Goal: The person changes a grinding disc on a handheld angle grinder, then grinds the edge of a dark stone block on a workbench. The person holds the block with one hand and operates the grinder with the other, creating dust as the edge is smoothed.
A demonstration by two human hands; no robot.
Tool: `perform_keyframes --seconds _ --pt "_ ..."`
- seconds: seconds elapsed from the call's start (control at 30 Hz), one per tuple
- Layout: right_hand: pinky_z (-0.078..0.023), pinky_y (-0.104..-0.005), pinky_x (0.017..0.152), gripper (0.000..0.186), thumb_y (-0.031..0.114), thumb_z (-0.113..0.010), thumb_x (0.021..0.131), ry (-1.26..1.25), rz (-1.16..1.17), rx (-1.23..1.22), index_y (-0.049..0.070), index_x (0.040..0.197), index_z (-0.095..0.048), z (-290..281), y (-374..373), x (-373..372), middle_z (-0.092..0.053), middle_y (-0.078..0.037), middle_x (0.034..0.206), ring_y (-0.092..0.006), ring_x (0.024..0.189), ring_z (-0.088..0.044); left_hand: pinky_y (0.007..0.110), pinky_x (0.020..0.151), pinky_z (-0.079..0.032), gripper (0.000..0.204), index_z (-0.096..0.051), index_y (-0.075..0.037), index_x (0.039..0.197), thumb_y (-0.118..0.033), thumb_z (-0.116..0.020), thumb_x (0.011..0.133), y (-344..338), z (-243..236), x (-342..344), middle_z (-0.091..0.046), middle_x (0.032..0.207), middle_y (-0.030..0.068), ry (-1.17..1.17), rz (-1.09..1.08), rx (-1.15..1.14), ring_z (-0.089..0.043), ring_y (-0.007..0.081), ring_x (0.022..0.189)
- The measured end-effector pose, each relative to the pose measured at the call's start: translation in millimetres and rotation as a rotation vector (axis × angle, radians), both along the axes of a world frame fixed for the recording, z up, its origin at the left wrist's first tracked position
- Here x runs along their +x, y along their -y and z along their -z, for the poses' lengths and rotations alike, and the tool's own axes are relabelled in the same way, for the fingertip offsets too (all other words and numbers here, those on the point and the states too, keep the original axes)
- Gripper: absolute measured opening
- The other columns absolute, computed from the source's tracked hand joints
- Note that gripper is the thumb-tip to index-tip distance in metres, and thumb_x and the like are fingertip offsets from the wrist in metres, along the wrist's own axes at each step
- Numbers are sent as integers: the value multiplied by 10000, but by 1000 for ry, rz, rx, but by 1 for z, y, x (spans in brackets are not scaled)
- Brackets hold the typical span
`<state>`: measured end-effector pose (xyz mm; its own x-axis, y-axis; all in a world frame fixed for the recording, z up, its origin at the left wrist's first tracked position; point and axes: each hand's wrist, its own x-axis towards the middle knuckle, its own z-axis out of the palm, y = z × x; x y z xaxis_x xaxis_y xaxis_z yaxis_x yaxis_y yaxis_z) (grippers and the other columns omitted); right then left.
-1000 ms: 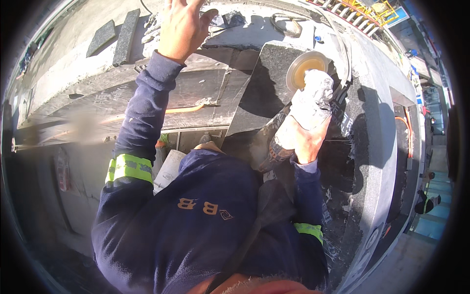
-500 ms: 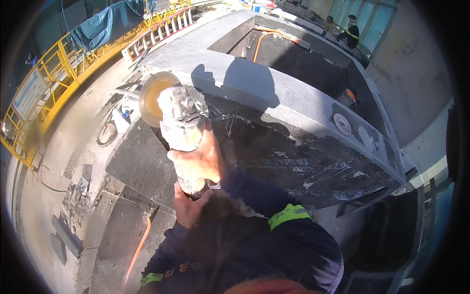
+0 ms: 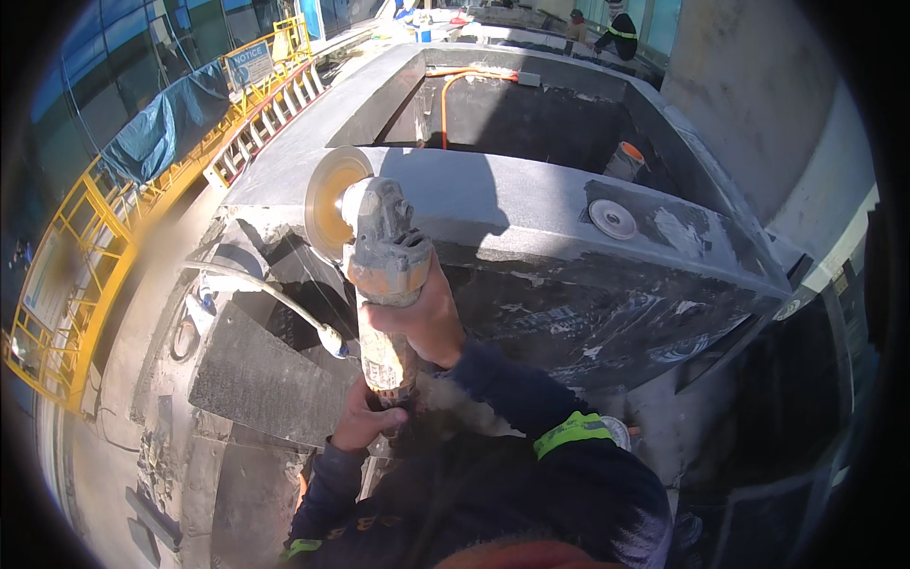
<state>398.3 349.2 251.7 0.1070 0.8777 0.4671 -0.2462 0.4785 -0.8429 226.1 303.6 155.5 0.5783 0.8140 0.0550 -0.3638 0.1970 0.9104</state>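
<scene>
An angle grinder [image 3: 387, 266], crusted with pale dust, stands nearly upright in front of me. Its round yellowish disc [image 3: 332, 204] sits at the top left of the tool, seen against the grey stone rim [image 3: 455, 175] of a planter-like box. My right hand [image 3: 428, 322] wraps the grinder's body just below the gear head. Lower down, my left hand [image 3: 365, 422] is closed around the rear end of the tool. Left of the grinder a pale cord with a white and blue connector [image 3: 329, 339] crosses a dark opening beside a dark stone slab [image 3: 251, 384].
A loose grinding disc [image 3: 612, 219] lies on the rim to the right. Inside the box are an orange hose [image 3: 444, 109] and an orange-topped cylinder [image 3: 626, 159]. A yellow railing [image 3: 114, 313] and a ladder [image 3: 265, 128] flank the left. Two people work at the far end.
The grinder has shifted right and slightly down in the picture, both hands still on it. My view has moved too. The pale cord and connector now show beside the tool.
</scene>
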Motion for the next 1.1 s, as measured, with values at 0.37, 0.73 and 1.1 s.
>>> perform_keyframes --seconds 0.37,0.73,1.1 --pt "-534 -322 821 688 125 -793 755 -245 -148 -80 -1 1269 -354 3 -14 65 -588 -120 1106 -167 957 -615 290 624 -520 222 -640 41 964 -25 -728 771 5 -15 63 -674 770 95 -471 -195 200 -643 153 666" --pt "-541 -270 701 788 14 -760 803 -263 -219 -277 75 1393 -241 79 -31 40 -573 -58 1063 -106 856 -607 329 745 -508 375 -597 48 1066 -94 -751 755 34 17 97 -682 910 112 -764 -735 272 -635 172 825" --pt "-531 -332 801 307 57 -696 834 -349 -798 -481 6 1117 -587 125 21 10 -658 -76 982 -176 900 -652 361 920 -472 882 -341 -2 1411 -143 -841 698 107 42 -6 -504 1319 154 -674 -246 16 -542 247 1146"
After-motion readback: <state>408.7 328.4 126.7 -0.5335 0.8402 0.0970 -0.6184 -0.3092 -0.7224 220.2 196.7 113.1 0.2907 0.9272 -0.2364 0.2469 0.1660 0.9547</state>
